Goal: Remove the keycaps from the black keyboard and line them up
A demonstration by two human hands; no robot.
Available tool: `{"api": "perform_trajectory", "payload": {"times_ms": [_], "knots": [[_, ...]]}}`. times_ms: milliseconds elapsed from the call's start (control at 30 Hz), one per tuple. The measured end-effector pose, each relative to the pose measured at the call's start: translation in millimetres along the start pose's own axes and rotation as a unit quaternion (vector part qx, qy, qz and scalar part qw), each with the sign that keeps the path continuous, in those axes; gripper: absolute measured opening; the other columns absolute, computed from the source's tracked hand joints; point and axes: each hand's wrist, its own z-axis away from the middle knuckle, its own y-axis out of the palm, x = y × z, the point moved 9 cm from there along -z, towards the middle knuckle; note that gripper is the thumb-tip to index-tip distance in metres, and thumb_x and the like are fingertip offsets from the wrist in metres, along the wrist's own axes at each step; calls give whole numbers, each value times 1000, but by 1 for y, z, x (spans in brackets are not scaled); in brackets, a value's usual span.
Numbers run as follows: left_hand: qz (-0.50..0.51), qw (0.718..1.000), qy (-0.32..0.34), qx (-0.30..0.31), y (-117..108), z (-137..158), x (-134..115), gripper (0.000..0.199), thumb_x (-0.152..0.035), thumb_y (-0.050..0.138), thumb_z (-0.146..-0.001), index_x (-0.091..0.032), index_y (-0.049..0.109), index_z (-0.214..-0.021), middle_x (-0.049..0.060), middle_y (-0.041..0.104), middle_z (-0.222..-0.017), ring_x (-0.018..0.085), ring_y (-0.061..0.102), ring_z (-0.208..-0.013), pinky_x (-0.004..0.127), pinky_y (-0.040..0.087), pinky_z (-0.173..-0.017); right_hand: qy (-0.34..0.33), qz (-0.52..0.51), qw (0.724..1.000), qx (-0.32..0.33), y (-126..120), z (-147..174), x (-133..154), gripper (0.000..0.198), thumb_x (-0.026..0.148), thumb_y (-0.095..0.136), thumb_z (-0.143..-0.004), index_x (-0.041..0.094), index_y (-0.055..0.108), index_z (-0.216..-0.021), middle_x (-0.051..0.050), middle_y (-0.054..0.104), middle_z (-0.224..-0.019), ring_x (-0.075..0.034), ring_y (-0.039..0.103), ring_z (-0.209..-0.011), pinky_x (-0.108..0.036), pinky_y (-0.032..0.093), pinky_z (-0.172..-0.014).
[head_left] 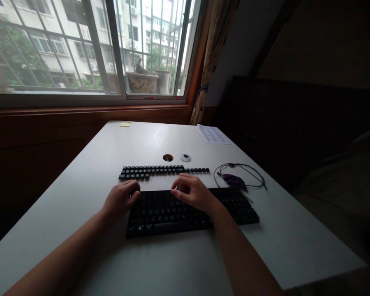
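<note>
A black keyboard lies on the white table. My left hand is closed at its back left corner, with curled fingers and thumb against the edge. Above the back rows, my right hand is closed in a pinch. A small thin object shows between its thumb and fingers, too small and dark to name. Behind the keyboard, loose black keycaps stand in rows, with a shorter row at the front left. My right hand and wrist hide part of the keyboard's middle.
A black cable lies coiled by a purple cloth at the right. Farther back are a round table hole, a round cover, printed paper and yellow notes. A barred window stands beyond the table.
</note>
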Motion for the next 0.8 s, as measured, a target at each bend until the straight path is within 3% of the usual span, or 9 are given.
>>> {"api": "perform_trajectory", "payload": {"times_ms": [233,433,600,800], "knots": [[5,1000,4,-7,1,0,2,10,-19,49,-82,-19,56,-75,-1,58,-71,15,53,-64,26,37,-62,-27,-68,995,-63,-14,0,-2,24,44,57,-92,22,65,-96,-3,54,-88,-16,53,-79,-29,44,-72],[14,1000,8,-5,2,0,4,12,-20,49,-84,-19,58,-77,0,60,-73,15,54,-66,27,38,-63,50,-118,977,-168,-24,2,-37,52,46,28,-101,19,62,-73,0,50,-64,-15,50,-64,-29,39,-65],[21,1000,-5,-14,3,0,8,11,-20,50,-83,-19,61,-82,0,61,-73,15,54,-65,27,38,-63,133,-30,967,-213,-35,7,-65,37,45,48,-94,19,58,-70,4,41,-56,-13,40,-54,-27,29,-55],[31,999,-11,-18,2,0,9,13,-20,50,-84,-20,63,-86,1,65,-78,15,57,-67,27,40,-65,142,-29,967,-209,-40,8,-71,30,44,54,-90,20,58,-74,4,46,-62,-13,42,-58,-27,31,-56]]}}
